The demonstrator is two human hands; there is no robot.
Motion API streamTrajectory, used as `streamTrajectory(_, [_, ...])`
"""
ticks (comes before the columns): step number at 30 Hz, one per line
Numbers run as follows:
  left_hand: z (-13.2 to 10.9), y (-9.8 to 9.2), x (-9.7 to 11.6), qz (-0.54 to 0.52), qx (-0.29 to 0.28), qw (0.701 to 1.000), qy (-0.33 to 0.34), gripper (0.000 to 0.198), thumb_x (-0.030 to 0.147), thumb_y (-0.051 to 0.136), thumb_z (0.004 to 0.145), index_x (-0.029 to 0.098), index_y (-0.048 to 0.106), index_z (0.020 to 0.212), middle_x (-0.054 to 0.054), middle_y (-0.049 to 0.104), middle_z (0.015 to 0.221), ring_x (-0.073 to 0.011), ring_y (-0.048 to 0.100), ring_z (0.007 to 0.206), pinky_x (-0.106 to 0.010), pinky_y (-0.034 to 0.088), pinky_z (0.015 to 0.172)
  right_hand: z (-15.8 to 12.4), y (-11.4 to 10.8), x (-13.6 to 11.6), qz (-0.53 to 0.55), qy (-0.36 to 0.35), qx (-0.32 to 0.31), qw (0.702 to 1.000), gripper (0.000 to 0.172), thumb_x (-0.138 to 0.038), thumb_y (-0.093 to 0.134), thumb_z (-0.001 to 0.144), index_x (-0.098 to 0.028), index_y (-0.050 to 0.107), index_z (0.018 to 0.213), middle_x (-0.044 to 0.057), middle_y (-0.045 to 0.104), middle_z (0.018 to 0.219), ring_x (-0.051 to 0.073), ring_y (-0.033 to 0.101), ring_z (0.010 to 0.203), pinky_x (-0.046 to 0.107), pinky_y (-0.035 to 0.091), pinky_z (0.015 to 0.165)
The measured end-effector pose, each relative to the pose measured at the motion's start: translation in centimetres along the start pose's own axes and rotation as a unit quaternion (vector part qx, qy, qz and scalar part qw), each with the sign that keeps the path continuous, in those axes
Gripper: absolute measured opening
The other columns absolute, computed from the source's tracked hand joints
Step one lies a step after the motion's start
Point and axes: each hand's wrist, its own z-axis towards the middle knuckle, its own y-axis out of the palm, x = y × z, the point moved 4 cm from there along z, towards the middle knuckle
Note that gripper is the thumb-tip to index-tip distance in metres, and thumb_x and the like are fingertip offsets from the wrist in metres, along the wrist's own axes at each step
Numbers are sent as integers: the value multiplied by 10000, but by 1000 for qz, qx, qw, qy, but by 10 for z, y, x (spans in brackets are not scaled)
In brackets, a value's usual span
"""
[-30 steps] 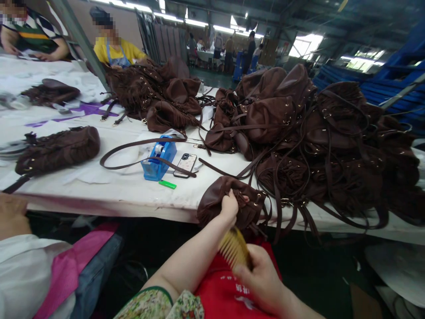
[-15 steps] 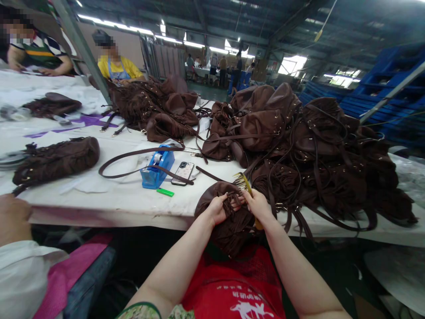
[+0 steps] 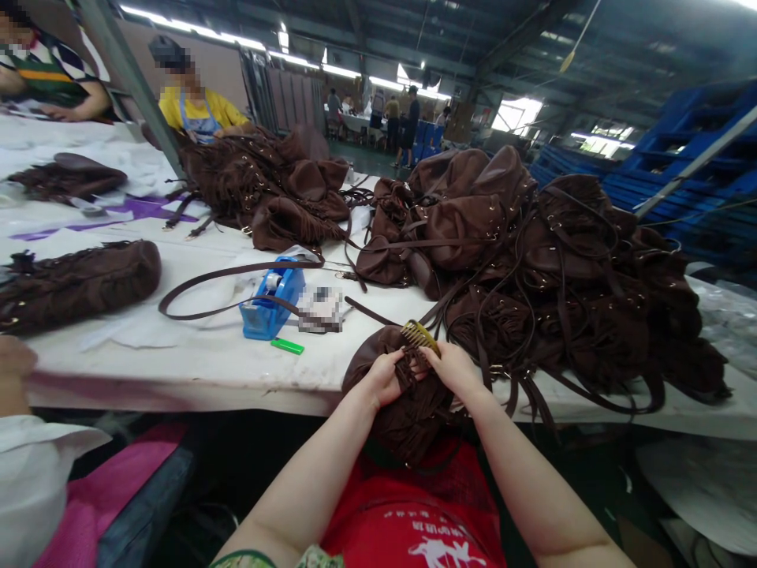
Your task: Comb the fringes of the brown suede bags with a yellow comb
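A dark brown fringed bag (image 3: 408,426) rests at the table's front edge, against my red apron (image 3: 426,505). My left hand (image 3: 385,379) is closed on the bag's fringe, fingers curled into the strands. In my right hand (image 3: 455,369) is a yellow wide-toothed comb (image 3: 419,336), its teeth pointing left above the bag. The right fingers are closed round the comb's handle end, close to the left fingertips. Part of the fringe is hidden under both hands.
Brown bags with straps pile up at right (image 3: 568,260) and behind (image 3: 266,181). A blue tape dispenser (image 3: 266,308), a green piece (image 3: 288,346) and a loose strap (image 3: 195,315) lie left of my bag. At far left is a co-worker's sleeve (image 3: 47,465).
The comb has turned in my right hand from upright to lying leftward over the bag. My left hand stays on the fringe. The whole view has shifted slightly.
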Motion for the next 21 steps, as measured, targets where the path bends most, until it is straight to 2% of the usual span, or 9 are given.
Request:
streamTrajectory(7, [0,-1,1,-32,22,999,-11,389,326,363,951,32,597,1048,-172,677,898,-231,657,867,-421,485,896,-2,1,-9,-67,5,-23,997,384,-461,421,946,-157,655,950,126,701,876,242,649,793,289,397,644])
streamTrajectory(13, [-3,4,6,-89,-51,995,-19,483,453,390,923,53,609,1080,-185,673,995,-277,637,965,-455,460,927,-11,10,-11,-69,9,-25,997,376,-456,417,942,-165,653,916,120,702,878,256,651,815,305,416,677])
streamTrajectory(18, [-7,6,10,-101,-99,990,-26,556,511,397,899,42,590,1127,-214,641,1103,-312,591,1078,-466,428,955,-14,20,-5,12,-12,-48,999,331,-417,437,934,-186,661,1012,94,710,932,239,645,870,289,415,705])
streamTrajectory(21, [-9,7,11,-104,-121,986,-37,644,559,386,882,7,558,1165,-249,605,1161,-339,549,1143,-478,407,972,-16,25,0,52,-26,-66,996,323,-429,458,924,-191,674,962,79,715,911,227,648,854,275,410,696])
